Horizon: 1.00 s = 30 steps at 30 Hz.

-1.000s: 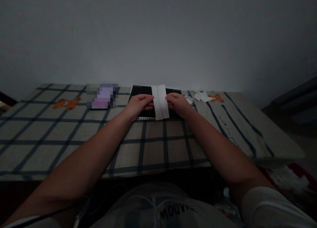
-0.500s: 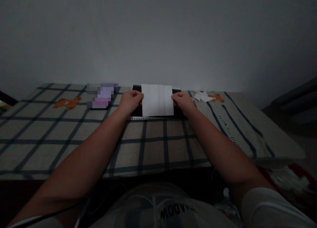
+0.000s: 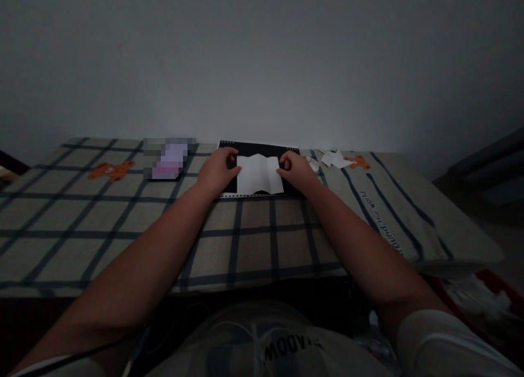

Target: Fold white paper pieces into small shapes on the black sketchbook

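My left hand [image 3: 219,169] pinches the left edge of the white paper [image 3: 260,175], thumb and fingers drawn in narrow on it, and my right hand [image 3: 295,169] grips the right edge the same way. Between my hands the paper is creased lengthwise and buckles in shallow zigzag ridges, its near edge wavy. It rests on a black sheet [image 3: 262,148] that has a row of small holes along its far edge and a pale punched strip along its near edge. The black sheet lies on the checked cloth [image 3: 254,240], at the far side close to the wall [image 3: 262,55]. Just beyond my right hand is a small heap of white paper scraps [image 3: 333,159], beside an orange bear print [image 3: 357,161] on the cloth. Off to my left lies a blurred purplish thing [image 3: 168,159] that I cannot make out, and further left a second bear print [image 3: 110,171].
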Motion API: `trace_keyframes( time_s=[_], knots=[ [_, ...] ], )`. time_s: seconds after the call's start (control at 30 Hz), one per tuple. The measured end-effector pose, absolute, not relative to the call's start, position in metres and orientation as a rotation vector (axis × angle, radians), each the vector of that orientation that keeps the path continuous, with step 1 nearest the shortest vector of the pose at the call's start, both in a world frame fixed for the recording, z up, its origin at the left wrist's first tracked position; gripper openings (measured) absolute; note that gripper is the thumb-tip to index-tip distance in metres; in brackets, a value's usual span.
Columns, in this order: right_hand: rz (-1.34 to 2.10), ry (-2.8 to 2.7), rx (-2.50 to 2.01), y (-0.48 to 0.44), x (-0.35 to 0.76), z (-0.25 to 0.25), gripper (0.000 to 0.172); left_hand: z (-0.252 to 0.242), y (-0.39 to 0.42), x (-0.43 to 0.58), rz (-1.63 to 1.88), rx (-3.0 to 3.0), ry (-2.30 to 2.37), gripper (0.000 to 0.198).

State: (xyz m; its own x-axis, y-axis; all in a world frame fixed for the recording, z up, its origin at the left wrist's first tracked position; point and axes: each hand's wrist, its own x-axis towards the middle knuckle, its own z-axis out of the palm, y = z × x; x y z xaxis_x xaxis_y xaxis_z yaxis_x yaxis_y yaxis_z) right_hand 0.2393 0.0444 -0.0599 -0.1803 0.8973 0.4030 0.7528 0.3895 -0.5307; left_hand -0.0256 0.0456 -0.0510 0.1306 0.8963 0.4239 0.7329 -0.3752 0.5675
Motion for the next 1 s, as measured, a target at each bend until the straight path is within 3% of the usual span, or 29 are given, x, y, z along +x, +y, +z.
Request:
trace_keyframes(
  time_s=[0.13, 0.27, 0.47, 0.6, 0.7, 0.87, 1.0],
  knots=[
    [0.002, -2.368, -1.172, 0.038, 0.237, -0.056, 0.024, -0.049, 0.046, -0.025, 0.86, 2.555, 1.326, 0.023],
    [0.013, -2.547, -1.103, 0.031, 0.234, -0.051, 0.034, -0.047, 0.042, -0.021, 0.706, 2.732, 1.171, 0.031],
    [0.054, -2.577, -1.18, 0.028, 0.234, -0.048, 0.031, -0.043, 0.035, -0.018, 0.536, 2.739, 1.196, 0.053],
    [0.015, -2.531, -1.313, 0.023, 0.234, -0.043, 0.043, -0.042, 0.032, -0.018, 0.381, 2.749, 1.225, 0.064],
    [0.008, -2.543, -1.287, 0.02, 0.232, -0.041, 0.05, -0.042, 0.032, -0.018, 0.279, 2.75, 1.255, 0.062],
    [0.052, -2.704, -1.1, 0.019, 0.23, -0.043, 0.045, -0.042, 0.032, -0.018, 0.207, 2.754, 1.278, 0.047],
    [0.112, -2.726, -1.114, 0.021, 0.232, -0.047, 0.054, -0.038, 0.03, -0.018, 0.164, 2.725, 1.286, 0.049]
  ],
)
